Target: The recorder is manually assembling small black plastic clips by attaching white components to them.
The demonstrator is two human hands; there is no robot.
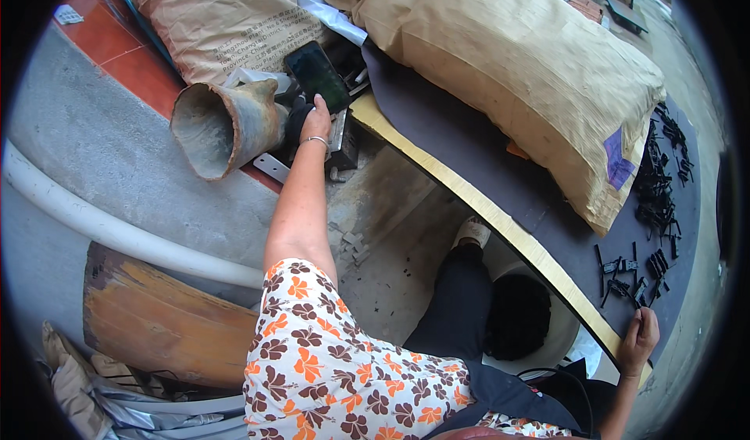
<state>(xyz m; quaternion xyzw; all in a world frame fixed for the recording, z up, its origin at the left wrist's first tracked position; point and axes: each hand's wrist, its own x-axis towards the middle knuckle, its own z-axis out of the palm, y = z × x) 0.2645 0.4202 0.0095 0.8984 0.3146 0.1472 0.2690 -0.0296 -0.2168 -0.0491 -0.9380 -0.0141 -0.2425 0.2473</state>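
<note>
My left arm reaches far forward, and my left hand is closed on the lower end of a dark-screened smartphone, thumb on its face. Something black, partly hidden, lies against that hand's left side. At the right edge of the dark tabletop, my right hand has its fingers curled together. Whatever they hold, if anything, is hidden. Just beyond its fingertips lie several small black plastic parts with thin legs. A larger heap of similar black parts spreads farther back.
A big brown paper sack lies on the table; another sack stands far left. A rusty, flared pipe piece sits left of my left hand. Below the table is a white bucket with black contents. A white pipe crosses the left side.
</note>
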